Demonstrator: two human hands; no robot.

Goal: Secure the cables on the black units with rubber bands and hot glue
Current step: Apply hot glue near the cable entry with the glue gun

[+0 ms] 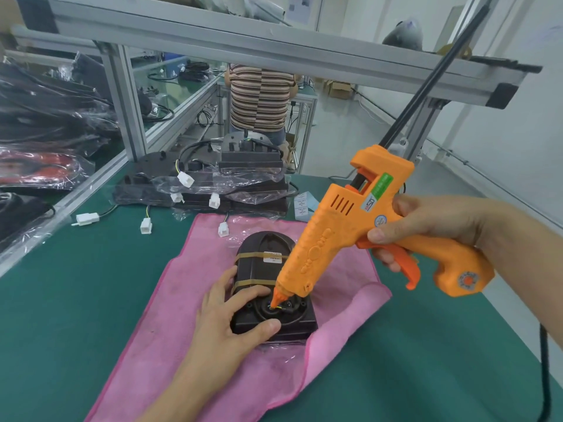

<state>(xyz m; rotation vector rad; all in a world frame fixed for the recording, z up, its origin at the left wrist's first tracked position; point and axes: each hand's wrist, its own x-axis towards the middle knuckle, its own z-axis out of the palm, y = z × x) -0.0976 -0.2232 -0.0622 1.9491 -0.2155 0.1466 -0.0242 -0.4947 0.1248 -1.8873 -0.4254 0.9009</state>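
A black unit [262,266] lies on a pink cloth [158,339] in front of me, with two tan rubber bands [253,255] stretched across its body. My left hand [227,315] grips the unit's near left side, thumb on its front edge and fingers on top. My right hand [426,226] holds an orange hot glue gun [344,226] by the handle, fingers on the trigger. The gun's nozzle tip [275,303] touches the coloured wires in the round recess [281,310] at the unit's near end. A black glue stick [426,86] juts from the gun's back.
More black units in clear bags [213,184] with white connectors [146,226] are stacked at the back of the green table [76,293]. Bagged parts pile at left behind an aluminium frame [128,102]. A person in a striped shirt [259,95] stands beyond. The gun's black cord [545,376] hangs at right.
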